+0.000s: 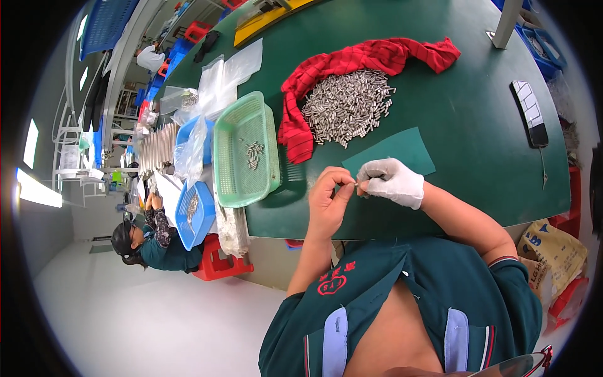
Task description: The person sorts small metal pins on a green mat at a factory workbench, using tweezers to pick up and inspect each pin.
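Note:
Close together over the near part of the green table, my two hands meet fingertip to fingertip. My left hand (330,200) is bare and pinches one end of a small metal pin (356,184). In a white glove, my right hand (394,182) pinches the other end with thumb and forefinger. Most of that pin is hidden by the fingers. Beyond my hands lies a heap of short silvery metal pins (347,105), bordered by a crumpled red cloth (380,55). A dark green sheet (392,152) lies flat just past the gloved hand.
Left of my hands stands a pale green plastic basket (222,182) with a few pins inside. Blue trays (200,230) and clear plastic bags (217,88) sit farther left. A phone (531,113) lies at the right. Another person (164,242) works at the far left.

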`<action>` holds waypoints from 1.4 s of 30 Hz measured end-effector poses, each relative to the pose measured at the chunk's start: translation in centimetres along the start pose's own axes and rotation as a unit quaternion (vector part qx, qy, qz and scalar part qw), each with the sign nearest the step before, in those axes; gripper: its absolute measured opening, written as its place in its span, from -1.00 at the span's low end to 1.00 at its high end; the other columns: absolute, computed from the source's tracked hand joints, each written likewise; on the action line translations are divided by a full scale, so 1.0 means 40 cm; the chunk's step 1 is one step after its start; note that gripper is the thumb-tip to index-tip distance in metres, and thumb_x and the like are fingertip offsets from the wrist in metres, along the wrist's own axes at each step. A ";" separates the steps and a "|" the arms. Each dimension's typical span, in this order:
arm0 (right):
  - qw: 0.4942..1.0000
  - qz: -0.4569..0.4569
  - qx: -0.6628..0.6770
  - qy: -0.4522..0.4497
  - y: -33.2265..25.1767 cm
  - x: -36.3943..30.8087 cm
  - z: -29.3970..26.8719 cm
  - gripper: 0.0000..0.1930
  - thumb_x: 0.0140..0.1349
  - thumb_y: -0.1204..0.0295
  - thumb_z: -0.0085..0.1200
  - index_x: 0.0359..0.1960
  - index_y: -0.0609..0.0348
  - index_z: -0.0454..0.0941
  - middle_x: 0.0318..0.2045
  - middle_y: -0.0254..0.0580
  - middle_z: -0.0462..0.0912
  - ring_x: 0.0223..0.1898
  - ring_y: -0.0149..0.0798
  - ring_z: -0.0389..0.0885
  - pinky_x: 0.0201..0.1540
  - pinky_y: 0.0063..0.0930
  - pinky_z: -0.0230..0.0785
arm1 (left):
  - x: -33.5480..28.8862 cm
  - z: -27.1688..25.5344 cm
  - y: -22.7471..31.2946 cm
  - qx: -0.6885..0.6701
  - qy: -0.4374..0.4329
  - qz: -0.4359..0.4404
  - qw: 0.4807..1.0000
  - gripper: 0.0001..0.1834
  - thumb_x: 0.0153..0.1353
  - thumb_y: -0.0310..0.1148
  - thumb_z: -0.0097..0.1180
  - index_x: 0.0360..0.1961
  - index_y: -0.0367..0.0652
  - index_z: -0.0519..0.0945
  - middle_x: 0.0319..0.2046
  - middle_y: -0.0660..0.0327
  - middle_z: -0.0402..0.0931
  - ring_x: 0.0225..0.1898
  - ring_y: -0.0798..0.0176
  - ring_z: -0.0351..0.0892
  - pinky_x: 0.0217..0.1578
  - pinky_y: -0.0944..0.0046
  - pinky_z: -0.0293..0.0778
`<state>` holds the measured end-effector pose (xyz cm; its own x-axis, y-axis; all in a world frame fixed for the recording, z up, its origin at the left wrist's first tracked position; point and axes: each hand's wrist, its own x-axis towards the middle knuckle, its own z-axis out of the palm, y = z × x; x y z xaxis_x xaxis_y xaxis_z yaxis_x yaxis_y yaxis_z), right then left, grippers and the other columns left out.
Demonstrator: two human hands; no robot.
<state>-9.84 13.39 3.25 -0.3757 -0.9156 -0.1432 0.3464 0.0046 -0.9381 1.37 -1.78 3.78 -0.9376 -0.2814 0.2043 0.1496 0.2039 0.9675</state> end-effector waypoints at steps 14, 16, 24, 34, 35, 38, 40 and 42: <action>0.998 -0.019 0.007 0.066 0.020 -0.006 0.018 -0.87 0.22 0.45 0.00 -0.39 0.29 0.50 -0.43 -0.27 0.56 -0.37 -0.47 0.47 -0.24 -0.59 0.35 | 0.042 -0.242 0.035 0.483 0.349 0.106 0.796 -0.86 0.13 -0.58 0.06 -0.26 -0.22 0.53 -0.33 0.11 0.50 -0.26 0.03 0.44 -0.22 0.14 0.38; 0.997 -0.030 -0.013 0.069 0.011 -0.012 0.029 -0.87 0.22 0.45 0.00 -0.39 0.29 0.50 -0.43 -0.27 0.56 -0.36 -0.47 0.47 -0.23 -0.59 0.34 | 0.004 -0.172 0.013 0.454 0.291 0.145 0.830 -0.84 0.09 -0.57 0.09 -0.26 -0.19 0.53 -0.33 0.10 0.49 -0.23 0.02 0.44 -0.21 0.12 0.37; 0.931 -0.250 -0.265 0.013 0.027 -0.051 -0.002 -0.89 0.23 0.46 0.02 -0.39 0.26 0.49 -0.38 -0.11 0.59 -0.31 -0.13 0.54 -0.19 -0.39 0.39 | -0.181 0.031 -0.055 0.470 0.135 0.081 0.868 -0.67 -0.05 -0.47 0.22 -0.18 -0.13 0.54 -0.21 0.21 0.44 -0.13 0.07 0.42 -0.11 0.11 0.29; 0.913 -0.319 -0.254 0.010 0.073 -0.067 -0.024 -0.85 0.27 0.41 0.00 -0.38 0.25 0.43 -0.34 -0.05 0.59 -0.28 -0.07 0.56 -0.16 -0.29 0.39 | -0.207 0.051 -0.074 0.522 0.185 0.107 0.826 -0.68 0.01 -0.39 0.15 -0.15 -0.15 0.52 -0.17 0.15 0.45 -0.13 0.01 0.42 -0.07 0.08 0.28; 0.908 -0.330 -0.259 0.006 0.077 -0.067 -0.024 -0.87 0.25 0.43 0.02 -0.38 0.24 0.43 -0.34 -0.05 0.59 -0.29 -0.06 0.56 -0.18 -0.27 0.40 | -0.208 0.051 -0.073 0.531 0.185 0.105 0.820 -0.67 0.02 -0.39 0.15 -0.14 -0.15 0.51 -0.17 0.14 0.45 -0.14 0.01 0.42 -0.07 0.08 0.28; 0.891 -0.367 -0.266 -0.003 0.069 -0.059 -0.033 -0.92 0.17 0.51 0.06 -0.38 0.22 0.43 -0.36 -0.05 0.59 -0.33 0.00 0.55 -0.23 -0.23 0.40 | -0.195 0.053 -0.065 0.530 0.171 0.098 0.824 -0.67 0.02 -0.39 0.14 -0.13 -0.16 0.51 -0.16 0.13 0.45 -0.13 0.00 0.42 -0.08 0.07 0.28; 0.885 -0.385 -0.261 -0.003 0.070 -0.051 -0.031 -0.92 0.11 0.55 0.09 -0.38 0.21 0.44 -0.39 -0.05 0.57 -0.36 0.04 0.53 -0.26 -0.19 0.39 | -0.192 0.051 -0.059 0.534 0.163 0.095 0.824 -0.66 0.01 -0.40 0.14 -0.12 -0.17 0.50 -0.16 0.10 0.44 -0.12 -0.02 0.41 -0.07 0.06 0.29; 0.887 -0.382 -0.258 -0.007 0.061 -0.046 -0.032 -0.91 0.11 0.54 0.10 -0.38 0.21 0.44 -0.39 -0.05 0.57 -0.36 0.04 0.53 -0.27 -0.19 0.39 | -0.185 0.053 -0.062 0.539 0.159 0.083 0.823 -0.66 0.01 -0.41 0.14 -0.12 -0.18 0.50 -0.15 0.09 0.44 -0.12 -0.02 0.41 -0.07 0.06 0.29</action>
<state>-9.42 15.60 0.82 -0.3188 -0.7364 0.5967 -0.4458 -0.4391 -0.7801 7.28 1.80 -0.44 -0.7770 -0.3626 0.5146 -0.2593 0.9292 0.2633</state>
